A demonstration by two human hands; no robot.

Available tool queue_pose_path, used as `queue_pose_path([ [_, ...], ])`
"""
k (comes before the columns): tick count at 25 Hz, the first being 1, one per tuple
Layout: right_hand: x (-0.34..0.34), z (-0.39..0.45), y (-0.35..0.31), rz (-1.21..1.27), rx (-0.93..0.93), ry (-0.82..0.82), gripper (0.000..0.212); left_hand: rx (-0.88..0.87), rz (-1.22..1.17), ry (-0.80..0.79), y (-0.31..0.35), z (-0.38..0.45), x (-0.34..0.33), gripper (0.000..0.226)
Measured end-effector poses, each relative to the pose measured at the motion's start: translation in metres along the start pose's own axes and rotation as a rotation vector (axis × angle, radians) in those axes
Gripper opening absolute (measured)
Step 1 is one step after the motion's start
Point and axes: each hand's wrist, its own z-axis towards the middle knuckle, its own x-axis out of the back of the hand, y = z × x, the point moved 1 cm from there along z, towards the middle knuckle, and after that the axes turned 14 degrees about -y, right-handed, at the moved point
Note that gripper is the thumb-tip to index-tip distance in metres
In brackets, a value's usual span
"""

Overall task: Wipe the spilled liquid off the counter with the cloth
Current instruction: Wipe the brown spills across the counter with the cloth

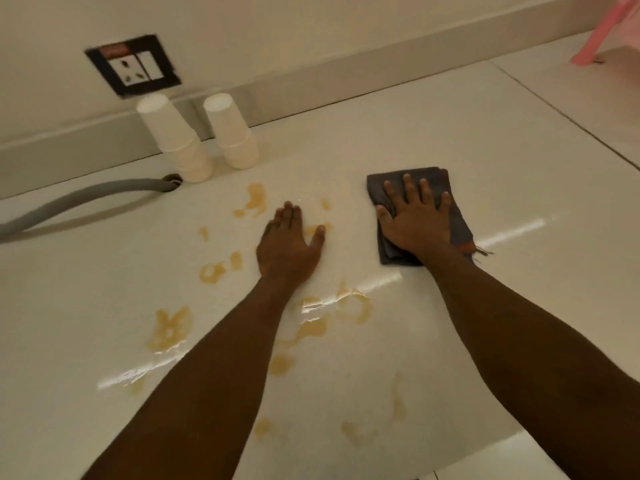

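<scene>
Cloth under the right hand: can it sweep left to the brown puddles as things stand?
Probably yes. The right hand lies flat on the grey cloth, and the counter towards the spilled liquid is bare. Only the left hand, flat among the puddles, sits in the path.

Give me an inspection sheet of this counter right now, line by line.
Surface: glossy white counter, scattered tan puddles of spilled liquid across its left and near parts.
Job's things: folded dark grey cloth, lying flat, right of the spill.
Clutter: two stacks of upturned white paper cups by the wall.
Hands: left hand flat on the counter amid the puddles, empty; right hand pressed flat on the cloth, fingers spread.
Cables: grey corrugated hose entering a counter hole.
Surroundings: black-framed wall socket; pink object, top right, unclear.
</scene>
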Motion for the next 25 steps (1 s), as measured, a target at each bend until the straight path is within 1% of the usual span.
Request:
queue_pose_path([
  [2,-0.004,0.002,-0.041,-0.052,0.116,-0.011,0.063,-0.017,-0.030,-0.004,-0.005,-0.001,0.007,0.067],
  [4,-0.015,-0.020,-0.064,-0.135,0.275,-0.029,0.063,-0.007,-0.055,0.016,-0.017,-0.004,0.016,0.061],
  [7,-0.032,-0.073,-0.048,-0.264,0.510,-0.054,0.061,0.027,-0.003,0.075,-0.056,-0.008,0.028,0.064],
  [8,-0.035,-0.083,-0.035,-0.286,0.549,-0.054,0.061,0.044,0.018,0.078,-0.076,-0.011,0.032,0.068],
  [10,-0.026,-0.072,-0.013,-0.269,0.520,-0.020,0.060,0.126,0.046,0.086,-0.119,-0.015,0.040,0.072],
  [12,-0.021,-0.029,-0.039,-0.230,0.446,-0.010,0.062,0.305,0.026,0.063,-0.200,-0.030,0.051,0.072],
  [14,-0.006,0.005,-0.041,-0.163,0.294,0.023,0.067,0.339,0.055,0.003,-0.232,-0.038,0.048,0.070],
  [16,-0.007,0.034,-0.066,-0.156,0.213,0.005,0.071,0.357,0.021,-0.061,-0.263,-0.047,0.044,0.069],
  [18,-0.006,0.044,-0.083,-0.146,0.173,-0.015,0.074,0.325,0.001,-0.077,-0.265,-0.049,0.037,0.069],
  [20,-0.008,0.046,-0.108,-0.134,0.186,-0.036,0.074,0.299,-0.010,-0.056,-0.261,-0.048,0.036,0.069],
  [23,-0.008,0.040,-0.144,-0.139,0.301,-0.055,0.070,0.277,-0.002,-0.025,-0.250,-0.042,0.041,0.069],
  [25,-0.013,0.022,-0.149,-0.198,0.417,-0.051,0.065,0.263,0.005,-0.006,-0.245,-0.039,0.044,0.069],
])
